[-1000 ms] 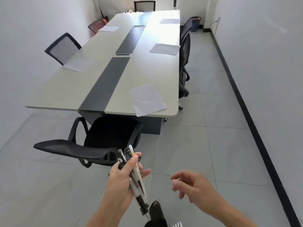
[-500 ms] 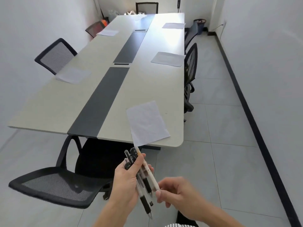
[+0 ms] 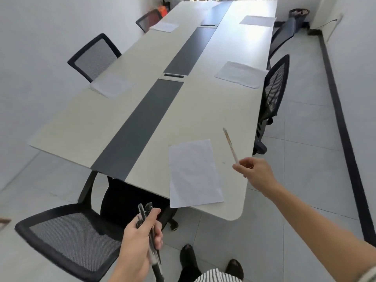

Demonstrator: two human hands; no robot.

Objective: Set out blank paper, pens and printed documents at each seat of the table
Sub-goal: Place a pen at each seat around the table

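A long pale table point(image 3: 203, 110) with a dark centre strip runs away from me. A white sheet of paper point(image 3: 193, 174) lies at its near right end, overhanging the edge. My right hand point(image 3: 255, 171) pinches the lower end of a white pen point(image 3: 230, 144), held over the table just right of that sheet and pointing away from me. My left hand point(image 3: 140, 237) grips a bundle of black pens point(image 3: 150, 233) below the table's near edge. More sheets lie at the seats further along: right middle point(image 3: 241, 74), left middle point(image 3: 110, 85), far left point(image 3: 164, 27), far right point(image 3: 257, 20).
A black mesh chair point(image 3: 67, 237) stands at the near end, partly under the table. Another mesh chair point(image 3: 274, 86) stands on the right side, others on the left point(image 3: 93, 55). My shoes point(image 3: 189, 259) are on the tiled floor. A bin point(image 3: 298, 14) sits far right.
My right hand pulled the white pen out of the bundle and carried it up and right over the table. I have stepped closer to the table's near end.
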